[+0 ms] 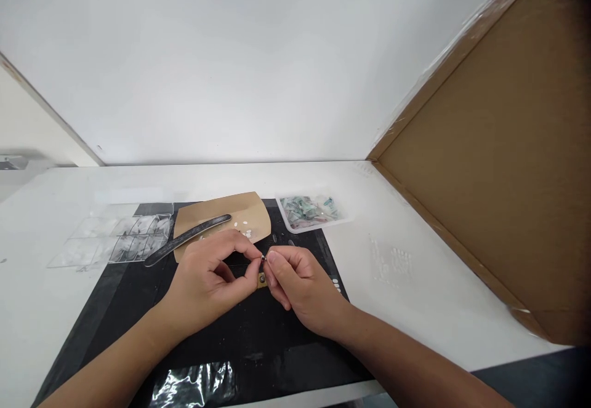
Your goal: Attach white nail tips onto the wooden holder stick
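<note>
My left hand (215, 272) and my right hand (300, 285) meet over the black mat (258, 340). Thumb and forefinger of each are pinched together at one tiny dark, shiny piece (263, 258), too small to name and mostly covered by the fingertips. Just beneath them shows a small yellowish piece (261, 282) with a dark round spot, partly hidden. Behind my left hand, a dark curved nail file (187, 239) lies across a sheet of brown paper (207, 211). Several small white ovals (247, 234) rest on that paper.
A clear compartment box (115, 242) with transparent pieces stands at the left. At the back right sits a white tray (295, 229) of small plastic packets. Faint clear pieces (392, 263) lie on the white table (369, 328). A cardboard panel (489, 168) borders the right side.
</note>
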Action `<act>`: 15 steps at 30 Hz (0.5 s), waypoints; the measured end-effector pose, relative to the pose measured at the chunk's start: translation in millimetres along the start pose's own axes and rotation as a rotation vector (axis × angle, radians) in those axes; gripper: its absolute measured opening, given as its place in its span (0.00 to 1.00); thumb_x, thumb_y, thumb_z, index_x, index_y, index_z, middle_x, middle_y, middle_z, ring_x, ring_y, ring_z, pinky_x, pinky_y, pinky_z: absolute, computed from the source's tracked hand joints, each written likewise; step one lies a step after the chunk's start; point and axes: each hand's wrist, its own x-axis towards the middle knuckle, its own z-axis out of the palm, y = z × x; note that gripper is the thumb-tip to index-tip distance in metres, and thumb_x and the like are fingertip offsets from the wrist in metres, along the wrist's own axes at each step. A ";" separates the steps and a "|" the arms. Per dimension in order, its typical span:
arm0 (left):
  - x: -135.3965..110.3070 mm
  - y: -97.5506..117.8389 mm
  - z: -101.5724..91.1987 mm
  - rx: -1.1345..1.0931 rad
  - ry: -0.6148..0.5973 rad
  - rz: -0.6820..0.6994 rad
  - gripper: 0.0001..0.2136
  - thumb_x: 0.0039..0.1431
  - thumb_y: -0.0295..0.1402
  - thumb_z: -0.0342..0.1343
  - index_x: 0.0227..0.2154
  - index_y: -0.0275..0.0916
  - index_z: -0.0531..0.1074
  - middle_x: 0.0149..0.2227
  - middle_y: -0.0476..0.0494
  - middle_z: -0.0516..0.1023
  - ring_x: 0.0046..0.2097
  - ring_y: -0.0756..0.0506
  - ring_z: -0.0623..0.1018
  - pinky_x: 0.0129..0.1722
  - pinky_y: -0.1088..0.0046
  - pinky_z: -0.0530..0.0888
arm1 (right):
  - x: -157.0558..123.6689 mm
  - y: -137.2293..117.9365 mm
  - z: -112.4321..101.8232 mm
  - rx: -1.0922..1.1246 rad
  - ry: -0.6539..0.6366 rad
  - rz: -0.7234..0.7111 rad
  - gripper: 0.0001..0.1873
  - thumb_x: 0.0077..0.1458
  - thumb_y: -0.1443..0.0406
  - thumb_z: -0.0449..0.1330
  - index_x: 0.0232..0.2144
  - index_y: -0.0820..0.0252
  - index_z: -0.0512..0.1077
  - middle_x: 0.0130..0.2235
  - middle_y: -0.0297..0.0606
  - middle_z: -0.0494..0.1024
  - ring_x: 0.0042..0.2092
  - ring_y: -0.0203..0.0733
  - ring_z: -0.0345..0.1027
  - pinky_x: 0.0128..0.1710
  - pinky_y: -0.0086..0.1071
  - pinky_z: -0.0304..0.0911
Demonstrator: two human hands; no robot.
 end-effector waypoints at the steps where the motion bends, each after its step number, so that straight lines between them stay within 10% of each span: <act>1: -0.3 0.7 -0.1 0.013 0.005 0.002 0.04 0.60 0.24 0.61 0.35 0.39 0.78 0.33 0.48 0.80 0.29 0.53 0.77 0.18 0.88 0.73 | -0.2 -0.2 0.4 0.001 0.003 0.001 0.23 0.72 0.56 0.51 0.24 0.57 0.64 0.17 0.24 0.62 0.20 0.30 0.50 0.22 0.27 0.49; 15: -1.4 4.6 0.7 0.066 0.014 0.049 0.04 0.59 0.24 0.61 0.35 0.39 0.78 0.34 0.47 0.80 0.32 0.51 0.77 0.18 0.87 0.74 | -6.3 -3.2 2.6 -0.122 0.063 -0.013 0.24 0.74 0.58 0.50 0.23 0.57 0.63 0.18 0.26 0.64 0.21 0.30 0.54 0.22 0.26 0.52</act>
